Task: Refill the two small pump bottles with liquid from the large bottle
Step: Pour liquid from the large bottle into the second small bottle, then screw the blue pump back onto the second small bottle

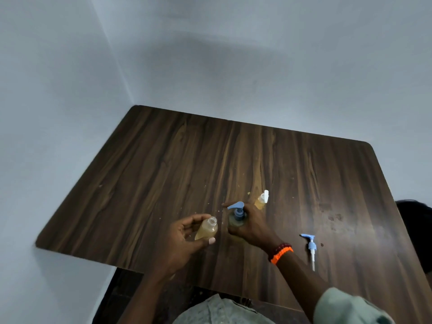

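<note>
Both my arms reach out over the brown worktop [163, 160]. My left hand [184, 232] has its fingers curled round a small open bottle [207, 229] with yellow liquid and no pump on it. Just beside it, at 3 o'clock, my right hand [251, 224] wraps its fingers round a bottle with a blue pump [236, 216] on top. Behind that hand, at 1 o'clock, stands a bottle with a white cap [262, 199]. A loose blue pump [311, 247] lies flat at 3 o'clock, well apart from my hands.
</note>
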Available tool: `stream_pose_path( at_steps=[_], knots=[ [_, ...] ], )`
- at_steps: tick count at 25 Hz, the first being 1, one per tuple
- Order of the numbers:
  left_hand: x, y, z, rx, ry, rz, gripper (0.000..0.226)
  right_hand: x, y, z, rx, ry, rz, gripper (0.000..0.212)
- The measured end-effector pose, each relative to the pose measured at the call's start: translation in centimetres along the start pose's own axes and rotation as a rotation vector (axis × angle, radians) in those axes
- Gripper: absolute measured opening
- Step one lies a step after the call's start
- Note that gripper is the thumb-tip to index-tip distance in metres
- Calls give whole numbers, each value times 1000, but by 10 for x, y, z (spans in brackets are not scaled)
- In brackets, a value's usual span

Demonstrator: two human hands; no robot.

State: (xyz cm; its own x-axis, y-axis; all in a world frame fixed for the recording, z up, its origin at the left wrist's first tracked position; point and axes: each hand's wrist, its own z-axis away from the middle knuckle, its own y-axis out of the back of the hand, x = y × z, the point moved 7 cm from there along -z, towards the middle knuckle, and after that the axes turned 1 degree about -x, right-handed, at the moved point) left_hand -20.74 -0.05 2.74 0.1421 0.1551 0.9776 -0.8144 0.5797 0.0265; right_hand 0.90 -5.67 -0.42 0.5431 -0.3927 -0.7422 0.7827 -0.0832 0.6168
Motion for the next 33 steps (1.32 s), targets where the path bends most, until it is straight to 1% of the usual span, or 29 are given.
stream_pose_path(
  at_steps=[2,3,5,11,15,18,21,24,27,30,33],
  knots=[
    [-3,6,-2,20,14,12,53,-11,-1,-20,-42,0,-11,52],
    [-5,7,-3,27,21,18,53,-16,-1,-30,-82,13,-28,47],
    [-8,7,-4,29,34,23,53,-19,3,-50,-105,16,-45,52],
    [-16,3,-14,15,76,34,54,-12,7,-88,-122,-14,-71,54],
    [-16,1,-21,22,80,43,53,-12,2,-102,-173,6,-86,41],
    [-17,-2,-24,12,85,58,52,-8,-5,-108,-209,13,-50,37],
    [-15,-6,-25,13,92,75,52,2,-14,-108,-238,29,-67,35],
    [-11,-10,-25,-3,90,76,51,7,-17,-107,-237,45,-76,47],
    [-9,-14,-23,-7,75,77,50,6,-14,-102,-244,18,-72,73],
    [-8,-16,-17,15,62,95,50,-5,-5,-88,-243,11,19,99],
    [-9,-20,-12,13,51,103,50,-25,13,-58,-262,31,190,108]
  ],
)
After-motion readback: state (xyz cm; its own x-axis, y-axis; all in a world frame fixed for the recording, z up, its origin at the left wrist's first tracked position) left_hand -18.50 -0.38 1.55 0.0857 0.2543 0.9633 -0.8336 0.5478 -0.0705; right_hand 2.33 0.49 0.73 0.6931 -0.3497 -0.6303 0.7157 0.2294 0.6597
